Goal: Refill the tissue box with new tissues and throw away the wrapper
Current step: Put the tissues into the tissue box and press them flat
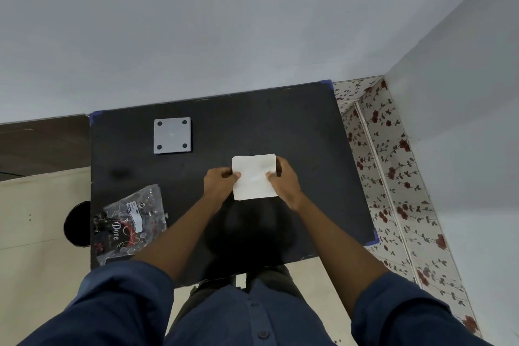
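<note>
A white stack of tissues is held above the middle of the black table. My left hand grips its left edge and my right hand grips its right edge, thumbs on top. A crumpled clear plastic wrapper with red and black "Dove" print lies flat at the table's front left. A grey square plate with a black dot at each corner lies at the back left; whether it belongs to the tissue box I cannot tell.
The table stands against a pale wall. A floral-patterned tiled floor runs along its right side. A beige surface with a round dark hole adjoins the table on the left.
</note>
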